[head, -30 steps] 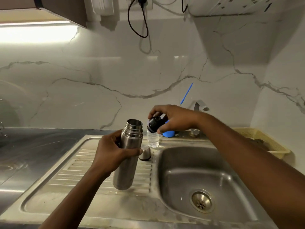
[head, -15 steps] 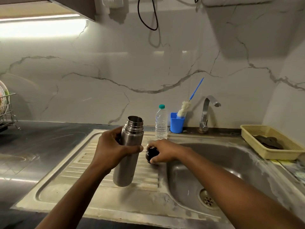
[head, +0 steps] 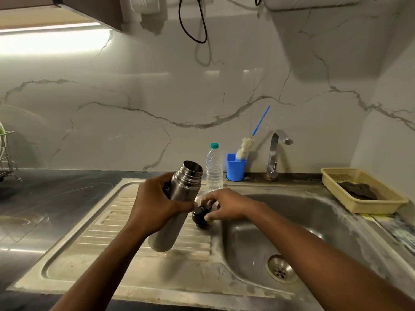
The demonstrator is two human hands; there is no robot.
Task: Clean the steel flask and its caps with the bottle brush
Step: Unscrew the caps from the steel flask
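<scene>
1. Since half a second ago, little is changed: the right hand (head: 226, 204) is kept low at the black inner cap (head: 200, 217), and the steel flask (head: 174, 208) is tilted a little further, its open mouth leaning to the right.
2. The right fingers (head: 210, 217) are curled about the black inner cap, thumb near and fingertips on its far side; the cap is seen resting on the ribbed drainboard (head: 143, 241), just beside the basin's edge.
3. The left hand (head: 157, 203) is clenched around the middle of the steel flask, which is held above the drainboard with its base lowest.
4. Whether a second, steel cap is hidden behind the right hand cannot be told.
5. A clear water bottle (head: 214, 168) with a green top is stood upright behind the hands, at the sink's back rim.
6. The bottle brush (head: 246, 148) is left untouched in a blue cup (head: 235, 168), its blue handle leaning up to the right, near the tap (head: 275, 153).
7. A yellow tray (head: 361, 205) with a dark cloth inside is set on the tabletop to the right of the sink basin (head: 314, 221).
</scene>
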